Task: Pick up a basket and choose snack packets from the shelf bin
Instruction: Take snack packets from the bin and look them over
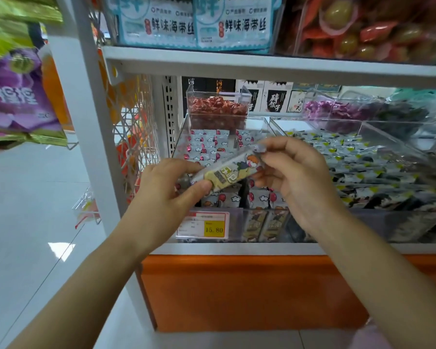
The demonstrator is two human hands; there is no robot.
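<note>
A small yellow-and-white snack packet (230,171) with a cartoon print is held in front of the shelf, between both hands. My left hand (171,195) pinches its lower left end with thumb and fingers. My right hand (295,175) pinches its upper right end. Behind and below it stands the clear shelf bin (186,133), filled with several white packets with red balloon prints. No basket is in view.
A second clear bin (370,129) of dark seaweed-type packets lies to the right. A small clear box of red sweets (218,108) stands on the left bin's back. A yellow price tag (213,229) reads 15.80. Purple bags (18,96) hang at left; an orange shelf base (237,290) sits below.
</note>
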